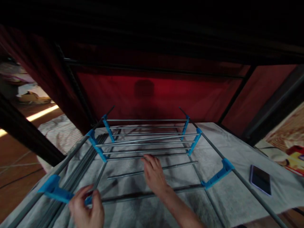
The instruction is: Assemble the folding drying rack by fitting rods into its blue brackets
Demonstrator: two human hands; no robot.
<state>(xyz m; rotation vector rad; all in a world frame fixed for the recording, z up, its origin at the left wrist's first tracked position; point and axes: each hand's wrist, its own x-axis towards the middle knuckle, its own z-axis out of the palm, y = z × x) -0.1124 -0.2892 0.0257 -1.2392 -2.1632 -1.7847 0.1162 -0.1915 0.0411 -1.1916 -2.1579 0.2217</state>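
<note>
A frame of grey metal tubes (129, 197) with blue plastic brackets (215, 177) lies on a grey cloth. At the lower left, the thumb and fingers of my left hand (86, 209) close around the inner end of a blue bracket (57, 190). My right hand (154, 174) reaches into the middle of the frame with its fingers bent together; the fingertips are on a thin crosswise tube (128, 158). Another tube (179, 165), with both ends free, lies crosswise beneath my right hand, partly hidden by it. Farther back, several tubes span between the blue brackets.
Several loose tubes (78, 169) lie along the left side on the cloth (228, 205). A phone (260, 179) rests at the right. Behind the frame hangs a red panel (166, 95) with dark bars. A dark post (26, 133) stands at the left.
</note>
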